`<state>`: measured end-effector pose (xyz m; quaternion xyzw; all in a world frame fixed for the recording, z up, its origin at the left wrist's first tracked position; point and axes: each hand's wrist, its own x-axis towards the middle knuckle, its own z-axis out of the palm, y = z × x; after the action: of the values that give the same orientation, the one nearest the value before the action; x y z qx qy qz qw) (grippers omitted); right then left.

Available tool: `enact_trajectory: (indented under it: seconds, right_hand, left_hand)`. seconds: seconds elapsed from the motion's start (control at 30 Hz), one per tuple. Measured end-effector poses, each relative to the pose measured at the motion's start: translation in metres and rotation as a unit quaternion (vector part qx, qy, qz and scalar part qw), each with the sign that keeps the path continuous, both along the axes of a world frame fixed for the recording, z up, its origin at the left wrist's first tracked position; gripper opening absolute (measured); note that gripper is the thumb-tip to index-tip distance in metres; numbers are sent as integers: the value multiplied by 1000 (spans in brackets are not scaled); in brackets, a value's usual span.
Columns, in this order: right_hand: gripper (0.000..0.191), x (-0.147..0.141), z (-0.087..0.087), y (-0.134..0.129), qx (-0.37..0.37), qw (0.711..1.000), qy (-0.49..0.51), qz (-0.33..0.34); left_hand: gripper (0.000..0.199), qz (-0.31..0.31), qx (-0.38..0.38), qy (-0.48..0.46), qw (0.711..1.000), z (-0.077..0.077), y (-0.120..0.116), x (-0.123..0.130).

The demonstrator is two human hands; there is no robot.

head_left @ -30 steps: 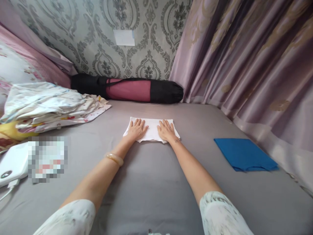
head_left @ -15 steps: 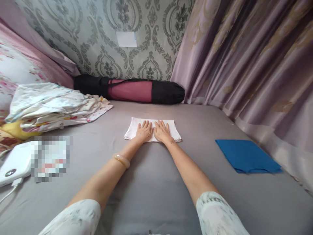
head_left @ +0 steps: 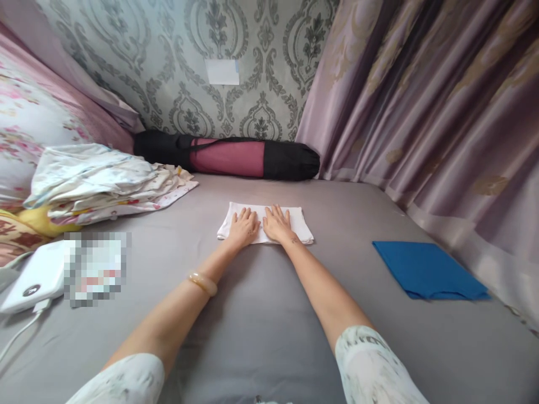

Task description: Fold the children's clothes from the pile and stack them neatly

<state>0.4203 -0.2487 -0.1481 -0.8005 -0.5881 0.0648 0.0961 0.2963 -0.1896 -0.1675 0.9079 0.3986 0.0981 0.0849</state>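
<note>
A folded white cloth (head_left: 297, 220) lies flat on the grey bed sheet (head_left: 252, 314) in front of me. My left hand (head_left: 244, 227) rests palm down on its left half, fingers stretched out. Pressed flat on the middle and right of the cloth is my right hand (head_left: 278, 224), its fingers spread forward. A small gap separates the two hands. Parts of the cloth are hidden under them. Off to the right lies a folded blue cloth (head_left: 429, 269), apart from both hands.
A long black and dark-pink bag (head_left: 227, 157) lies along the patterned wall. At left are a pile of folded fabrics (head_left: 105, 179), a white power bank (head_left: 37, 275) with a cable, and a blurred-out item (head_left: 99, 269). A purple curtain (head_left: 400, 101) hangs at right.
My left hand has slid slightly left over the white cloth, widening the gap between my hands. The view has shifted a little; the cloths keep their places.
</note>
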Motion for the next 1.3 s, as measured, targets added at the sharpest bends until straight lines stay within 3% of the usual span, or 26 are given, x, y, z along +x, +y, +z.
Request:
enact_trajectory:
  seconds: [0.13,0.33,0.57,0.83,1.0,1.3]
  right_hand:
    - [56,-16,-2,11,11,1000,13,11]
    - [57,-24,-14,14,10,1000,6,5]
    - [56,-26,-4,18,-8,1000,11,2]
    - [57,-47,-8,34,16,1000,22,12]
    - [56,-49,-13,34,26,1000,13,10]
    - [55,-60,-5,45,25,999,18,28]
  left_hand:
    - [42,44,8,-9,999,1,0,-19]
    - [42,55,-5,-14,998,1,-1,-27]
    - [36,83,22,-89,992,-6,-1,-25]
    - [40,181,-8,-238,954,-10,15,-35]
    - [41,205,-56,-296,931,-14,21,-39]
    - [40,228,-72,-386,891,-14,26,-42]
